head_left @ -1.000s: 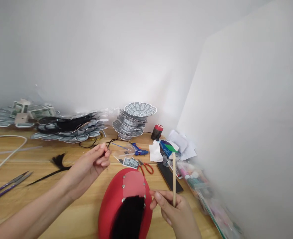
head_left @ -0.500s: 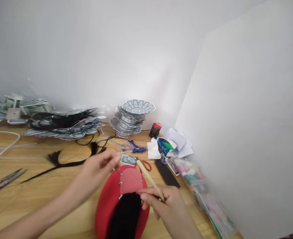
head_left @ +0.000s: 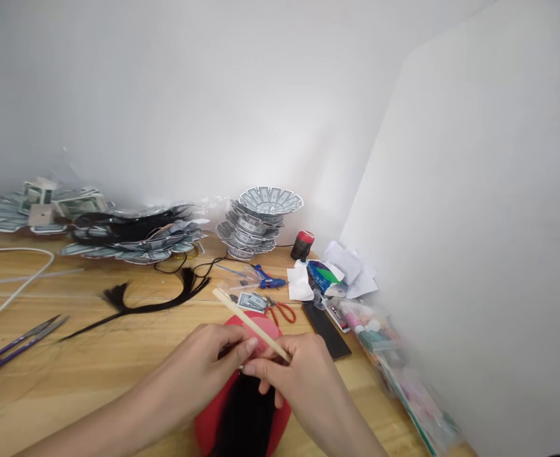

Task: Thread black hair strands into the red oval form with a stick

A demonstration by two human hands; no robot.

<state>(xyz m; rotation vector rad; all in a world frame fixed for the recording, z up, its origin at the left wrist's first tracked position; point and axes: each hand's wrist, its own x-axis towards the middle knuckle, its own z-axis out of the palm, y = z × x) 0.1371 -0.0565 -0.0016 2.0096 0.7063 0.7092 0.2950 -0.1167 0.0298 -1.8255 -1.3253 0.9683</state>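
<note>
Red and domed, the form point(head_left: 206, 420) sits on the wooden table point(head_left: 99, 355), black hair point(head_left: 246, 416) lying down its near side. The left hand point(head_left: 213, 355), apart from the right hand point(head_left: 303, 374) half a second ago, has come in to meet it at the hair's top edge, so the work now seems two-handed and fine. The right hand grips a pale stick point(head_left: 251, 325) slanting up leftwards over the pink patch point(head_left: 265, 326); whether the left fingertips pinch anything I cannot tell

free table point(head_left: 103, 365) leftward, stick point(head_left: 251, 324) blocking above red dome point(head_left: 207, 419)
</note>
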